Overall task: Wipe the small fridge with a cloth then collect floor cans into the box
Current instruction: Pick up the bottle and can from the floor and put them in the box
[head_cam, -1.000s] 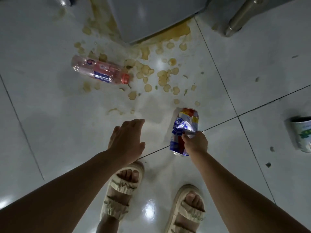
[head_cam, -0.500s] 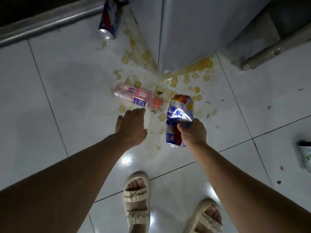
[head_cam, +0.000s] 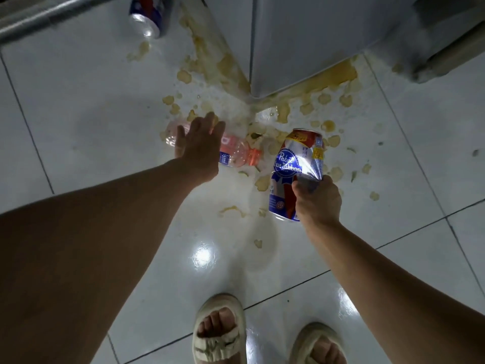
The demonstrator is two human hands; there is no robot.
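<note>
i'm looking down at a glossy white tile floor (head_cam: 78, 114) with dark grout lines and a bright glare spot near my feet. a yellow-brown spill (head_cam: 328, 77) pools along the bottom edge of the small fridge (head_cam: 301, 40) at the top of view, and splashes and blotches of it spread out across the tiles toward me.

my right hand (head_cam: 316, 203) has its grip wrapped round the lower end of a beer can (head_cam: 294, 164), red, white and blue with a dented side, held off the floor and tilted with its top pointing away from me. my left hand (head_cam: 200, 151) is stretched out flat, fingers straight and slightly spread, grip released, over a pink plastic bottle (head_cam: 236, 155) that lies on its side on the floor in the spill, its orange cap pointing right toward the can. i cannot tell whether the palm touches the bottle or only hovers above it.

a second can (head_cam: 147, 14), blue and red, lies on its side at the top left, close to the fridge and just beside a grey metal rail (head_cam: 39, 22) along the wall. my pale sandals (head_cam: 220, 334) show at the bottom edge.
</note>
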